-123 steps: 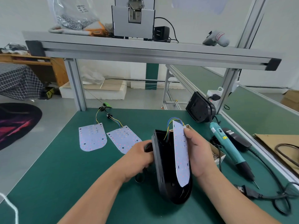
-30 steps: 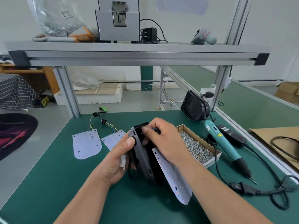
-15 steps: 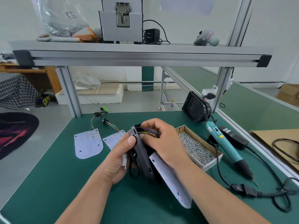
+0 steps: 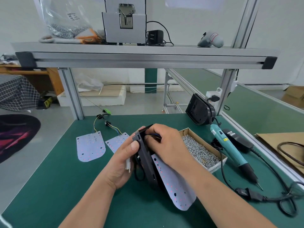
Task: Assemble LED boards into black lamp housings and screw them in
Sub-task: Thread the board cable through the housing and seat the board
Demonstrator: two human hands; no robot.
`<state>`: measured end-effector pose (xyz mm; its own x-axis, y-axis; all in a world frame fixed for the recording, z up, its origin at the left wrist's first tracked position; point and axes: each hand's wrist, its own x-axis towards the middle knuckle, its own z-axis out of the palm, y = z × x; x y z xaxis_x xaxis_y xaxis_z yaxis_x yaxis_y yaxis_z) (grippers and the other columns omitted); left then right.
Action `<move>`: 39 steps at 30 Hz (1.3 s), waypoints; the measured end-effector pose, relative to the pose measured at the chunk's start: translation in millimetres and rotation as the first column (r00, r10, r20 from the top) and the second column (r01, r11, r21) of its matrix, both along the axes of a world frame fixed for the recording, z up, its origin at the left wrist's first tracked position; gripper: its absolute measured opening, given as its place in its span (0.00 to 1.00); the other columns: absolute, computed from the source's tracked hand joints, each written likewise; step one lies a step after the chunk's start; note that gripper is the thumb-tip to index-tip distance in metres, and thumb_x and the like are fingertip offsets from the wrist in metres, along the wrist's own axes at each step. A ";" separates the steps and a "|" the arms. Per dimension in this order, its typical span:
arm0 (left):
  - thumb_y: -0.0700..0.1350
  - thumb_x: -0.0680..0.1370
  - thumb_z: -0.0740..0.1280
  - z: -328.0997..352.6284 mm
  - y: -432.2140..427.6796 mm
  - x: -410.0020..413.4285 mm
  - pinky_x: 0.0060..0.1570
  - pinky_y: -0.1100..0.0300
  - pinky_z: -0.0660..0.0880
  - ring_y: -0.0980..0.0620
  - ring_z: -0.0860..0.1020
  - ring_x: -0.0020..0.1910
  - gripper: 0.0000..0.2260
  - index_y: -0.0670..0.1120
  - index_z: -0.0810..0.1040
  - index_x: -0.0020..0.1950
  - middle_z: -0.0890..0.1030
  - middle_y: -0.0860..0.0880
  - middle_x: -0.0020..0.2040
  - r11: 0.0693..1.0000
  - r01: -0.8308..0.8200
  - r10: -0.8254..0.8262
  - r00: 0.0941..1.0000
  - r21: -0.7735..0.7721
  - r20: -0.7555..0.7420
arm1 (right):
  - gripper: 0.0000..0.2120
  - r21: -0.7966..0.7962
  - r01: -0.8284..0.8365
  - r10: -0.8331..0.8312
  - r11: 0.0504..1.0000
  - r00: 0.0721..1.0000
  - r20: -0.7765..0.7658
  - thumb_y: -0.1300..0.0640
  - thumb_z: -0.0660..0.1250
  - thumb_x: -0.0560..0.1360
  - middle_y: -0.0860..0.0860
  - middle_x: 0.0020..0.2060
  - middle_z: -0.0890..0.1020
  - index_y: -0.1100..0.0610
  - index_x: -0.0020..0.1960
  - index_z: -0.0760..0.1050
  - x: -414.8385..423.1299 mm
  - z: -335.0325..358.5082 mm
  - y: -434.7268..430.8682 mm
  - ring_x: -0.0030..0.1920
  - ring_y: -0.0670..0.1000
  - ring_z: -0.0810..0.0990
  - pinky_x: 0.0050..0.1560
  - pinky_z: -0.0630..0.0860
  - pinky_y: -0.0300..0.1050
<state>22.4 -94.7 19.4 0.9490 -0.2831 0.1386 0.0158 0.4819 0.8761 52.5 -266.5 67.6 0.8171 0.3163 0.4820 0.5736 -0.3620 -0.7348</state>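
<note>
Green matting (image 4: 49, 186) covers the bench, which is spanned by an aluminium shelf (image 4: 148, 56) carried on posts. At centre, a black lamp housing (image 4: 146, 162) stands on edge, rounded end down on the mat and square end uppermost. The left hand (image 4: 122, 163) grips the housing from the left, with the thumb pressed on the near edge close to the square end and the fingers wrapped behind. A white connector (image 4: 128, 164) and a loop of black cable show between palm and housing. The right hand (image 4: 167, 145) has its fingers curled over the square end, closed about a bundle of coloured wires (image 4: 155, 134) that meet the housing there. The LED board (image 4: 174, 186) is not seated: it slopes out of the housing's right side, beneath the right wrist, its rounded tip low over the mat; whether the tip touches cannot be told. A spare LED board (image 4: 91, 146) lies flat to the left, and another board (image 4: 116, 142) lies just beside it, partly hidden by the left hand; both trail wires toward the rear. To the right, an open box of screws (image 4: 200, 152) sits just beside the right forearm. Beyond the box lies a teal electric screwdriver (image 4: 230, 148), bit toward the near edge. A second housing (image 4: 199, 111) leans at the rear right post.
</note>
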 end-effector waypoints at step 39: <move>0.73 0.73 0.72 -4.7 -10.5 2.7 0.62 0.41 0.75 0.42 0.82 0.64 0.35 0.50 0.81 0.71 0.82 0.38 0.67 0.989 -0.089 0.101 0.990 0.116 -0.099 | 0.03 0.066 0.028 -0.024 0.997 0.998 -0.061 0.54 0.69 0.82 0.42 0.47 0.85 0.48 0.53 0.82 -0.9 -9.9 -13.0 0.52 0.45 0.83 0.53 0.77 0.43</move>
